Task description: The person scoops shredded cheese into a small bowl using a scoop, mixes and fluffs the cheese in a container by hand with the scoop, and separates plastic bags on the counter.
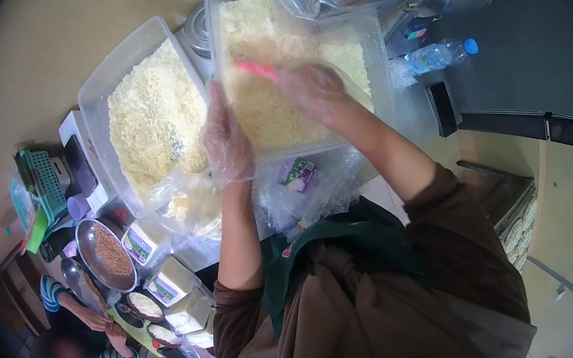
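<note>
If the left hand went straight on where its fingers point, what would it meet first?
Probably the round metal item between the left tub and right tub: the left hand points forward along the right tub's left wall. Depth is unclear, so it might pass above.

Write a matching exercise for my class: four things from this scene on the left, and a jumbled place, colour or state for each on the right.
Things:
1. Right hand
2. Plastic bottle
3. Metal bowl
4. Left hand

Descriptions:
A. Has a blue cap
B. At a tub's side wall
C. Grips a pink tool
D. Holds brown bits

Pairs: 1-C, 2-A, 3-D, 4-B
</note>
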{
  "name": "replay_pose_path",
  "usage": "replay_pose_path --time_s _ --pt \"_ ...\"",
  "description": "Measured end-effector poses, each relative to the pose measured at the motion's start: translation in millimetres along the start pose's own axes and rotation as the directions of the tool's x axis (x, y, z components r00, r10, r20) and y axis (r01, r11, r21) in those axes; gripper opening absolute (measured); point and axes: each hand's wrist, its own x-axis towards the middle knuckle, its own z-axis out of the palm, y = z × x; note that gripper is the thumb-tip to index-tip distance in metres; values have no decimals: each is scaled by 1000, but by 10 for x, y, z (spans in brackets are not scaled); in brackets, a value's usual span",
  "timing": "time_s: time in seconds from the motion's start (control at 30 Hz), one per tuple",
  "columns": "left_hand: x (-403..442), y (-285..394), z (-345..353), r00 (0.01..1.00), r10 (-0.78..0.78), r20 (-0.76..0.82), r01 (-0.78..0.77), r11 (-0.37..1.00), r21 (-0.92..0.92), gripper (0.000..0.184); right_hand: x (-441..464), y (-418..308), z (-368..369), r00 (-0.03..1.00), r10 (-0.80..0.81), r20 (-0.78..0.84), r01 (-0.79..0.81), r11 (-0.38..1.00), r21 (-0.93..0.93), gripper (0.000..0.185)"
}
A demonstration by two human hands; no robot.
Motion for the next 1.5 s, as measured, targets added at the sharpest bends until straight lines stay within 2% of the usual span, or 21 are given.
replay_pose_path --time_s 0.03,0.07,0.1,0.13,0.17,0.27,0.3,0.43,0.5,0.6,0.63,0.7,0.8,0.87,0.97,1.1,1.17,1.27,1.37,1.43,1.5 --pt "-1 -31 8 1000 9 -4 -9 999 -40 48 -230 177 93 933 -185 -310 210 977 48 31" --pt "9 -32 10 1000 5 -7 -5 999 -45 48 -368 325 135 741 -324 -588 419 907 29 33" --pt "7 -26 5 1000 -2 1 2 999 -39 48 -396 380 -78 745 -330 -580 424 905 29 33" --pt "-16 -23 -8 1000 -11 10 11 999 -30 48 -399 383 -475 962 20 -272 16 992 128 35" --pt "-31 -15 -14 1000 -17 5 17 999 -32 48 -369 385 -697 915 398 67 -402 913 72 37" --pt "-3 7 -12 999 -34 21 34 999 -22 48 -124 317 -352 957 256 133 -278 943 184 39" --pt "-6 -3 -11 999 -41 18 41 999 -6 48 -160 172 -166 980 44 -194 23 942 334 39" --pt "-23 -16 -8 1000 -27 17 27 998 -47 48 1 -19 -274 999 44 25 -49 969 241 38" --pt "-16 10 -13 1000 -24 9 24 1000 -14 46 209 61 -355 955 278 100 -283 759 586 41" --pt "-18 -17 -6 999 -34 10 34 999 -7 45 982 256 316 952 297 -78 -156 687 709 44" --pt "-18 -26 -3 999 -45 10 45 998 -40 45 959 185 231 951 298 -78 -157 687 709 44" --pt "-14 35 -26 999 -49 9 49 999 -6 45 775 -34 -61 988 148 -45 -138 974 182 43" --pt "-12 57 -29 998 -57 0 57 998 -12 44 283 196 -62 985 112 133 -146 948 284 41" --pt "-23 70 -22 998 -66 -6 65 997 -44 44 -211 82 -584 963 95 252 -110 993 47 41" --pt "-9 101 -64 995 -92 27 94 994 -60 48 -604 22 -1042 968 115 224 -115 993 -12 41" --pt "3 42 -26 999 -42 6 43 998 -40 47 -565 311 -450 1000 -17 -2 17 970 244 40" --pt "-9 -12 -18 1000 -26 0 26 999 -30 46 -434 405 -238 975 -5 224 -47 974 224 41" --pt "0 -15 -36 998 58 -27 -58 998 11 46 -510 614 -445 976 61 208 -119 953 280 43" --pt "-6 37 -25 997 -80 5 79 993 90 45 -596 521 -641 976 -14 217 -89 886 456 41" --pt "25 -112 21 994 77 -72 -74 996 42 45 -548 389 -399 976 -41 213 -36 938 345 41" --pt "-6 -25 -11 996 55 -64 -51 996 69 45 -463 404 -236 980 -12 198 -33 975 219 43"
